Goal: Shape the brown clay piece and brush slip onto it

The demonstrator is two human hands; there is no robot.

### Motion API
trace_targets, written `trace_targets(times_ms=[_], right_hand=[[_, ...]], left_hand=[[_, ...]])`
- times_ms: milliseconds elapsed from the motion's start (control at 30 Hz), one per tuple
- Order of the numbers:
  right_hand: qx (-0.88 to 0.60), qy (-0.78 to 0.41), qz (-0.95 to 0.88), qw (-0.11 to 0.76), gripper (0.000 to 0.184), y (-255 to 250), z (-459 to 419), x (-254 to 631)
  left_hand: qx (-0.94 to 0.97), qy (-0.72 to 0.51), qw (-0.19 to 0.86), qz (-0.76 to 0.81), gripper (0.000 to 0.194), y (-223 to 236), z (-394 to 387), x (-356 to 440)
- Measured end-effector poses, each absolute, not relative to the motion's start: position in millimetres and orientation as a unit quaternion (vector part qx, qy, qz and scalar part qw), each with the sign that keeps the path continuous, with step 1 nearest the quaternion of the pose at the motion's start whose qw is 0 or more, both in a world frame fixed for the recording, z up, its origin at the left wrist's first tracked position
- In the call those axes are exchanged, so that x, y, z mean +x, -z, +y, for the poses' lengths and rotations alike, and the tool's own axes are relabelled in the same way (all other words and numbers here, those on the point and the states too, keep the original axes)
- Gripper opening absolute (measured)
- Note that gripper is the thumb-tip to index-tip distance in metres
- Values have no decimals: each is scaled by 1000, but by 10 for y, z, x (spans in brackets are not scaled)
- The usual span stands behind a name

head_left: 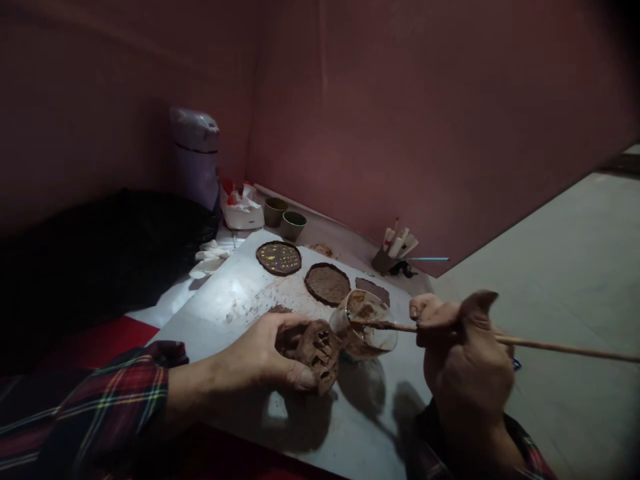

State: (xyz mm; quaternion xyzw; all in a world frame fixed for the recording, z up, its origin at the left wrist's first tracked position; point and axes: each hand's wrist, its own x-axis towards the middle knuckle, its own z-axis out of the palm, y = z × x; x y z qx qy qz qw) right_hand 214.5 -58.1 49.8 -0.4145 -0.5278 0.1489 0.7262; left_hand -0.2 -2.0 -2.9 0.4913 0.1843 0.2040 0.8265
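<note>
My left hand (280, 357) is wrapped round a lump of brown clay (320, 360) whose facing side has several deep holes. Pinched in the fingers of my right hand (465, 353) is a long thin wooden stick (565, 348). Its brown-smeared end reaches into a clear glass (387, 333), which is streaked inside with wet brown clay. The glass stands just right of the clay lump; whether the two touch I cannot tell. Behind it lie a round brown clay disc with a raised rim (327, 284) and another disc dotted with yellow (279, 258).
A flat dark clay slab (373, 291) lies behind the glass. Two cups (293, 227) and a white box (243, 210) stand at the back left. A holder with several tools (384, 260) is at the back right. Black plastic (110, 247) covers the left side; a pink wall (400, 120) rises behind.
</note>
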Motion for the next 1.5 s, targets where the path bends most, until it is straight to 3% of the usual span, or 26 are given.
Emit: trace_targets(times_ms=[100,400,700,833,1100,1167,1267,1367,1500], right_hand=[[-389,-150,-547,726,55,-557,-659,2002],[-469,-140,-624,609,51,-401,-851,1814],[-468,-104,-625,616,49,-444,-931,1793],[-473,-116,-657,576,46,-396,-971,1760],[-401,6,-564,722,52,-498,-878,1929],[-490,25,-560,668,49,-481,-799,2034],[-603,-25,-625,495,46,-409,-675,2148],[-593,-65,-642,482,54,-342,-600,2182],[-574,-85,-610,539,62,-351,-628,2178]], left_hand=[[499,-208,821,181,34,31,-10,1],[485,-202,833,174,43,17,-27,2],[491,-201,831,168,42,35,-46,-23],[497,-197,827,172,44,24,-52,-30],[482,-211,829,188,51,-1,-81,-44],[484,-209,829,186,50,-11,-91,-45],[490,-216,824,186,49,-18,-95,-43],[487,-226,825,178,45,-18,-88,-42],[472,-218,835,178,48,-19,-78,-43]])
